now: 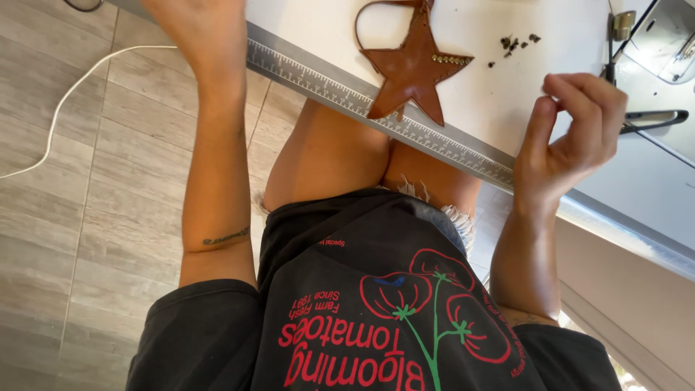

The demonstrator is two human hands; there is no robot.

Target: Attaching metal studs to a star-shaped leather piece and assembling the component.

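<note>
In the head view, the person sat at a white worktop (pixel 550 43) that crossed the upper right of the frame, with bare knees under its edge. The right hand (pixel 572 137) hung at the right of the frame, just over the near edge of the worktop. Its grip was loosely curled, with the thumb and the fingertips drawn near to each other; whether something small was pinched between them could not be told. The left arm (pixel 213 145) reached up along the left of the frame, and the left hand was cut off by the top edge, so its grip was not visible.

A brown leather star (pixel 413 69) lay flat on the worktop at the upper centre, with one point over the metal ruler (pixel 326 83) fixed along the worktop edge. It had a row of small studs on one arm and a thin strap loop at its top. This place probably kept it near to both hands. Some dark small bits (pixel 514 45) lay right of the star.

At the upper right corner, part of a white machine (pixel 662 36) stood. The floor (pixel 87 188) had grey wood-look planks, and a white cable (pixel 65 101) ran over it at the left.
</note>
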